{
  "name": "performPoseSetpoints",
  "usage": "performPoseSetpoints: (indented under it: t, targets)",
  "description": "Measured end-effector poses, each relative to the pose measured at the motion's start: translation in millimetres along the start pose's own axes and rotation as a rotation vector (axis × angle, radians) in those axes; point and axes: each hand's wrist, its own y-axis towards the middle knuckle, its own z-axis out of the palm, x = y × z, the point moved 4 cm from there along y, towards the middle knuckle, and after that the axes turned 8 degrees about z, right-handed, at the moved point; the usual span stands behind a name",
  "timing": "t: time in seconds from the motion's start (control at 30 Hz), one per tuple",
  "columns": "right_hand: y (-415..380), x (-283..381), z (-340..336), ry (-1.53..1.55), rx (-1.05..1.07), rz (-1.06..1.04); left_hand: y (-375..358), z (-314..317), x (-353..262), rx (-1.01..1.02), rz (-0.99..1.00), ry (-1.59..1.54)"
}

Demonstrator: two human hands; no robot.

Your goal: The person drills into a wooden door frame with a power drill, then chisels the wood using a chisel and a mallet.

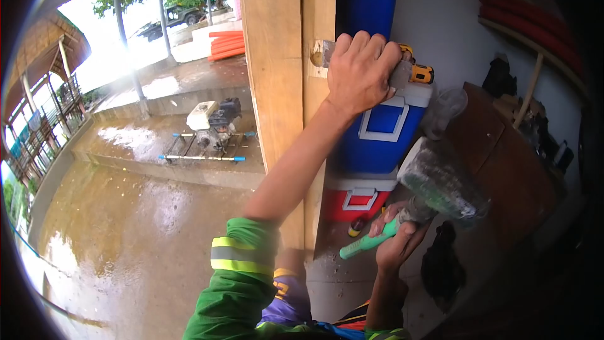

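Note:
A wooden door (274, 75) stands upright in front of me, its edge turned my way. Near the top of that edge is a pale cut recess with a round hole (316, 58). My left hand (362, 69) is closed round a flat metal chisel (327, 54), whose blade lies against the recess; the fingers hide most of the tool. Lower and to the right, my right hand (399, 236) grips a mallet (443, 182) near its head, with the green handle pointing down and left. The mallet head is bulky, worn and stained, and apart from the chisel.
Blue coolers (377, 135) and a red cooler (360, 201) are stacked behind the door. A yellow-and-black power tool (421, 73) is beside my left hand. A brown cabinet (503, 157) stands right. Outside, an engine on a frame (214, 123) sits on wet concrete (145, 214).

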Motion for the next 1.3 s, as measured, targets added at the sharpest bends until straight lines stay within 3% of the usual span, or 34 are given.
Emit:
performPoseSetpoints:
  t: [0.17, 0.53, 0.87, 0.97, 1.13, 1.3]
  targets:
    - [36.2, 3.4, 17.7, 0.115, -0.018, -0.009, 0.6, 0.7, -2.2, -0.049, 0.021, -0.014]
    - [59.7, 1.9, 26.0, -0.034, 0.013, -0.077, 8.5, -5.0, -3.5, -0.207, -0.059, -0.064]
    - [70.2, -3.5, 30.8, 0.055, -0.026, -0.076, 6.8, 2.1, -4.7, -0.158, -0.002, -0.024]
    - [74.5, 0.4, 33.6, -0.012, -0.092, 0.015, 7.6, 2.3, -4.9, -0.154, -0.006, -0.004]
    - [71.4, 9.5, 14.9, 0.030, -0.074, -0.080, 5.7, 4.5, -3.3, -0.151, -0.021, 0.037]
    - [69.9, 10.8, 14.2, -0.039, -0.135, -0.044, 6.1, -0.1, -1.7, -0.167, -0.037, -0.025]
